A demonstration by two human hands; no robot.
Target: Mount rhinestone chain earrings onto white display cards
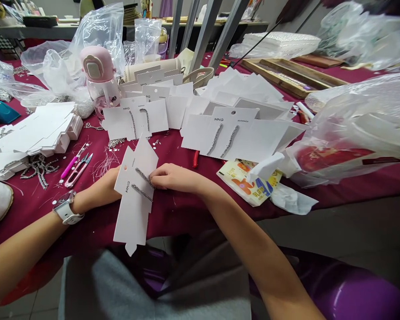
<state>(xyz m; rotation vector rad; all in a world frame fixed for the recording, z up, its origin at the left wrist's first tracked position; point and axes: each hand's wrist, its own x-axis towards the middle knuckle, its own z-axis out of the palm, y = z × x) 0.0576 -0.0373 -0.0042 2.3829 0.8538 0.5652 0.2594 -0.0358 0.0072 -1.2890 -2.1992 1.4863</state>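
A white earring card printed "MNG" is held tilted above the table's front edge. Two glittering silver strand earrings lie side by side across it. My left hand supports the card from behind, its fingers hidden by it. At the card's right edge, my right hand is closed in a pinch on the lower end of the upper earring. Pink thread snips and a magenta pen-like tool lie left of the card. Loose silver strands rest farther left.
Finished-looking cards with earrings stand in overlapping rows behind my hands. Folded white cards are piled at left, near a pink bottle. A yellow tissue pack and plastic bags occupy the right. Metal bars rise behind.
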